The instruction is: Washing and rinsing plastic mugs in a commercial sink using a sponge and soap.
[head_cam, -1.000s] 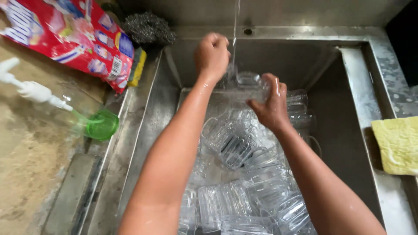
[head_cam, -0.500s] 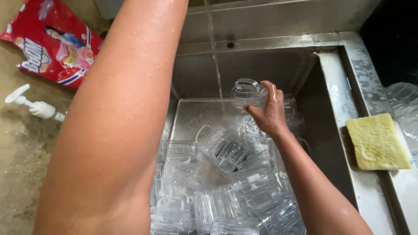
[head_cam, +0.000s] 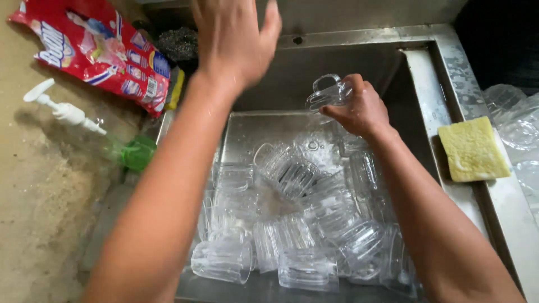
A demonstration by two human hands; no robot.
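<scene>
Left hand risen, fingers spread, right hand gripping glass mug

Your right hand grips clear ribbed glass mug above sink centre, upper middle of frame; mug tilted on its side, handle up, wet. Your left hand holds nothing, fingers spread, top centre of frame. Below, pile of clear mugs fills lower middle of frame, lying at mixed angles, touching.

Both forearms bare and seemingly wet, no sleeves visible.
</scene>
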